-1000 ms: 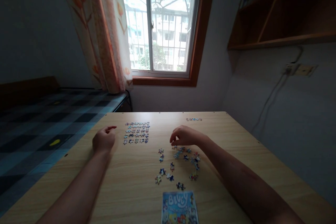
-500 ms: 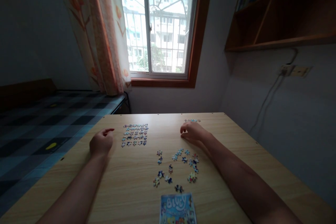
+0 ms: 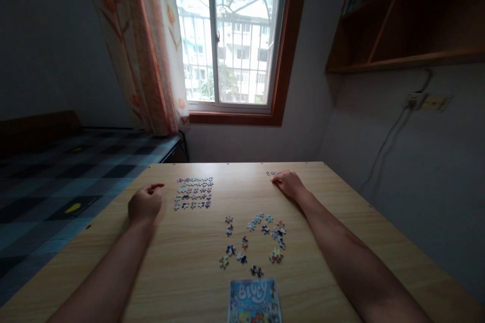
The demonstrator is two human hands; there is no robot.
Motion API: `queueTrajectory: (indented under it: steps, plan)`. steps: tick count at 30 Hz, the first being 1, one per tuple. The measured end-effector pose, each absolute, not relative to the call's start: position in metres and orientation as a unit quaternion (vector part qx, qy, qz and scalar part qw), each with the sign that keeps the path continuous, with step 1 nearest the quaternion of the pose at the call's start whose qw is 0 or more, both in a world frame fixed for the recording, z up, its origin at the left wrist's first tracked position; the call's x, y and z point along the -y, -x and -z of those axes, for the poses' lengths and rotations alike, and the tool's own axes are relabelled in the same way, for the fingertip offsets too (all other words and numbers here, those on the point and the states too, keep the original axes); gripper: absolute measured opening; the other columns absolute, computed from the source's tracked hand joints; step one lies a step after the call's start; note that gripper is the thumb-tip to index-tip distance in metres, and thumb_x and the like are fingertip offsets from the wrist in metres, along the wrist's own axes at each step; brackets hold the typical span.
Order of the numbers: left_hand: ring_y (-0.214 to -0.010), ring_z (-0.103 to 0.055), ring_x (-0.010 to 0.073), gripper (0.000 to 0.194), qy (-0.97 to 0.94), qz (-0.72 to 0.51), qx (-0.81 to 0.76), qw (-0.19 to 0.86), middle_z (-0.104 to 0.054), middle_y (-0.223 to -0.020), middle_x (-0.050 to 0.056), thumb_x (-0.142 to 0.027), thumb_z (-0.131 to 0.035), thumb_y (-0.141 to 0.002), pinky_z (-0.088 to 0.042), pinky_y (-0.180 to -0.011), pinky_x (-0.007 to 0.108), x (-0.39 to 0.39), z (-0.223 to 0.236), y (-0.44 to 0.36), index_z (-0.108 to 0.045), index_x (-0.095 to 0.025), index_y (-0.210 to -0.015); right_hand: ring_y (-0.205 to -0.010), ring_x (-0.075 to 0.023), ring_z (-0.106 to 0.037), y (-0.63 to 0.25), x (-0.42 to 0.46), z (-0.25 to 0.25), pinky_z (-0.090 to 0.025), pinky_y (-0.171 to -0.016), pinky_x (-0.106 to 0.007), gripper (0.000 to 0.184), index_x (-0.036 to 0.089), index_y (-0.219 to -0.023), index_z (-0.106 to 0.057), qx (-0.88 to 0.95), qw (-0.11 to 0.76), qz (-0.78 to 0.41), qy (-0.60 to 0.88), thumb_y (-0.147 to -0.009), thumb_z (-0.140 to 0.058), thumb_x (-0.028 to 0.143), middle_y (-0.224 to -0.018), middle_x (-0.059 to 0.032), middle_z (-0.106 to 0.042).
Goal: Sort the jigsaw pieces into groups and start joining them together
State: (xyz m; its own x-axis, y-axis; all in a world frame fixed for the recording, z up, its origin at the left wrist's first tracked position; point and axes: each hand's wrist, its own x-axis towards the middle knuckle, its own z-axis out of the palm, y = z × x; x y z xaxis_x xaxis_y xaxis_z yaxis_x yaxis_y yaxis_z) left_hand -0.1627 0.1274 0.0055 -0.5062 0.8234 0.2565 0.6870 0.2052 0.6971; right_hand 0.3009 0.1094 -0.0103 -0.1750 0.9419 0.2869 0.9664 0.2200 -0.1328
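My right hand (image 3: 290, 184) is at the far right of the table, fingertips pinched on a puzzle piece (image 3: 273, 180) that they mostly cover. Just behind the fingertips lies a short row of puzzle pieces (image 3: 270, 173), partly hidden by the hand. My left hand (image 3: 146, 203) rests on the table at the left, loosely curled with nothing seen in it. Beside it, to the right, puzzle pieces lie in neat rows (image 3: 194, 193). Nearer to me are scattered loose pieces (image 3: 258, 218), some touching or overlapping.
A blue puzzle box or picture card (image 3: 254, 301) lettered "Bluey" lies at the near edge of view on the wooden table (image 3: 170, 262). To the left is a bed with a checked cover (image 3: 49, 186). Wooden shelves (image 3: 409, 60) hang on the right wall; a window stands beyond.
My right hand has moved from the loose pieces, away from me and to the right, to the short far row, and lowered to the table. My left hand stays in place.
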Motion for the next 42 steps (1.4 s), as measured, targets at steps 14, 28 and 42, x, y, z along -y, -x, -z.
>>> queueTrajectory:
  steps: [14,28,42]
  plan:
    - [-0.074,-0.063,0.0216,0.031,-0.492,-0.388,-0.775,0.085,-0.074,-0.09,0.006,-0.029,-0.056,-0.081,-0.044,-0.065,0.028,-0.127,-0.006,0.161,-0.076,-0.022,-0.103,-0.106,-0.0183,-0.064,-0.3,-0.115,0.031,-0.048,-0.09,-0.026,0.031,0.03,-0.113,-0.074,0.734,0.184,0.031,0.653,-0.099,-0.047,0.035,-0.117,-0.0029,-0.071]
    - [-0.075,-0.063,0.0215,0.033,-0.505,-0.38,-0.771,0.078,-0.074,-0.092,0.005,-0.029,-0.055,-0.081,-0.043,-0.065,0.028,-0.133,0.001,0.166,-0.076,-0.023,-0.105,-0.105,-0.0189,-0.064,-0.297,-0.114,0.03,-0.048,-0.087,-0.027,0.031,0.032,-0.113,-0.074,0.727,0.171,0.031,0.664,-0.099,-0.046,0.036,-0.116,-0.0027,-0.07]
    - [-0.079,-0.064,0.0229,0.032,-0.507,-0.379,-0.77,0.081,-0.074,-0.092,0.006,-0.029,-0.054,-0.081,-0.043,-0.065,0.028,-0.132,0.001,0.165,-0.077,-0.023,-0.103,-0.096,-0.0199,-0.063,-0.29,-0.106,0.019,-0.047,-0.085,-0.028,0.034,0.022,-0.118,-0.073,0.728,0.243,0.049,0.639,-0.098,-0.045,0.028,-0.108,-0.0095,-0.069]
